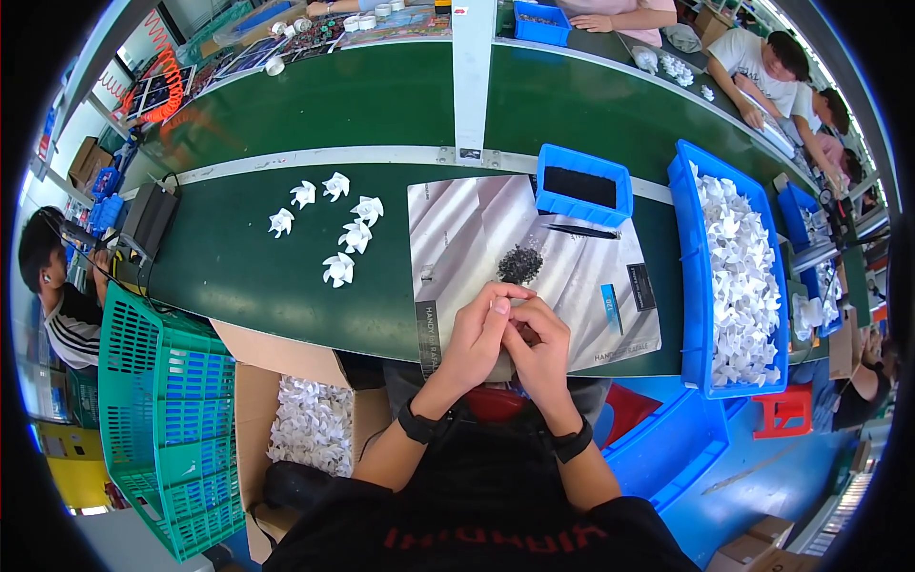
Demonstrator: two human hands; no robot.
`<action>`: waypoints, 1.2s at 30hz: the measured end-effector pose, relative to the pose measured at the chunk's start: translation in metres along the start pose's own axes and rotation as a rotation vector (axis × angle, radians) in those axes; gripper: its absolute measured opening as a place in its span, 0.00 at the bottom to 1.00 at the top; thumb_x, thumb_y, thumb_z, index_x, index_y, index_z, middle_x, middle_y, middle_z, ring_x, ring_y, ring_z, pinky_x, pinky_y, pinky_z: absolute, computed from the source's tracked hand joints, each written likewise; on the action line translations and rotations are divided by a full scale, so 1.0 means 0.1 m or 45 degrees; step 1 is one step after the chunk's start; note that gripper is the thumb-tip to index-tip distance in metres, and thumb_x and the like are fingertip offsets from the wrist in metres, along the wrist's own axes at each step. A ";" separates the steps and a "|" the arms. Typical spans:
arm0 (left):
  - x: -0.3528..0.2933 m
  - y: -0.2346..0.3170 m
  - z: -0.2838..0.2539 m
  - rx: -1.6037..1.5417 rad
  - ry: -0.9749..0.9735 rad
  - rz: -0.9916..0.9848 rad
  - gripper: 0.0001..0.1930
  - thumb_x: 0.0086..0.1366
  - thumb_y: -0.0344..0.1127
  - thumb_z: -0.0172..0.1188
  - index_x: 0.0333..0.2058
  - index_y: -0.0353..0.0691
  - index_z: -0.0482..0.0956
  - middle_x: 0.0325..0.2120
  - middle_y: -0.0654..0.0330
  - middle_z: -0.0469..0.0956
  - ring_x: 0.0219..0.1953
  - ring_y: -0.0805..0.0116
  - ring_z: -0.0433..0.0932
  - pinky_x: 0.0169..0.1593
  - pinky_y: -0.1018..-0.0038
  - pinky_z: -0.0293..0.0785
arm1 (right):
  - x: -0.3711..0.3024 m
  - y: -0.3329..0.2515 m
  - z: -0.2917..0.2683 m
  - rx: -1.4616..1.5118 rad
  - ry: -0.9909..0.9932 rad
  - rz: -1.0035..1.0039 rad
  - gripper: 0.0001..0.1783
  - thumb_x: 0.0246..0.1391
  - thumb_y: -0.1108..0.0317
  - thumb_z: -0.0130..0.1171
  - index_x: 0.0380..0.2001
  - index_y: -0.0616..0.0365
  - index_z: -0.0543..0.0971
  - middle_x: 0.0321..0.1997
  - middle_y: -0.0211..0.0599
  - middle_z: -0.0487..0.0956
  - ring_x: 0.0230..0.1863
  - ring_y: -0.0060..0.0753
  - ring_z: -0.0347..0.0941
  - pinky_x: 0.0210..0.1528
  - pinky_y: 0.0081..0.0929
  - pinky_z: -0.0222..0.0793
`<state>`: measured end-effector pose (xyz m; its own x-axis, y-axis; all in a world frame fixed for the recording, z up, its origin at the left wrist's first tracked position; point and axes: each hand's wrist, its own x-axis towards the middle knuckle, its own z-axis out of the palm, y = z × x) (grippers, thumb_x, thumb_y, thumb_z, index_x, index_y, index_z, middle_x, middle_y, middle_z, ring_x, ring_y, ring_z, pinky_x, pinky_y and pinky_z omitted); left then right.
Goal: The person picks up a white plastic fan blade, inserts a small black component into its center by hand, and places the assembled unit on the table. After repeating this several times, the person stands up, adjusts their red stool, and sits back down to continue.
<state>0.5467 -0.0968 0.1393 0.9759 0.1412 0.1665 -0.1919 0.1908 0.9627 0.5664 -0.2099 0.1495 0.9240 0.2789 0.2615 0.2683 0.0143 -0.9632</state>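
Note:
My left hand [477,334] and my right hand [539,345] meet over the near edge of a grey printed sheet [443,238]. Their thumbs and fingertips are pinched together; whatever they hold is hidden. Just beyond the fingertips lies a pile of small black pieces [519,264]. Black tweezers [583,231] rest farther back, in front of a small blue tray [624,205] holding a mass of black bits. To the left, several white bladed, pinwheel-like parts [337,270] sit apart on the green bench.
A large blue bin [701,315] heaped with similar white parts [739,286] stands at the right. Left of me are a green basket [172,419] and a cardboard box [248,410] of white parts. A metal post [471,86] rises ahead. Other people work around the benches.

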 end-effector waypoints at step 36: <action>-0.10 0.31 -0.61 1.113 0.031 0.366 0.19 0.73 0.34 0.46 0.58 0.34 0.70 0.56 0.50 0.74 0.62 0.52 0.70 0.56 0.66 0.70 | 0.13 0.07 -0.28 -0.418 -0.138 0.030 0.03 0.53 0.78 0.62 0.33 0.63 0.81 0.27 0.27 0.74 0.26 0.14 0.67 0.27 0.15 0.62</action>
<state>0.5247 -0.0326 0.1546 0.8986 0.0918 0.4290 -0.2699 -0.6552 0.7056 0.5876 -0.2328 0.1475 0.9015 0.3761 0.2143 0.3368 -0.2984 -0.8930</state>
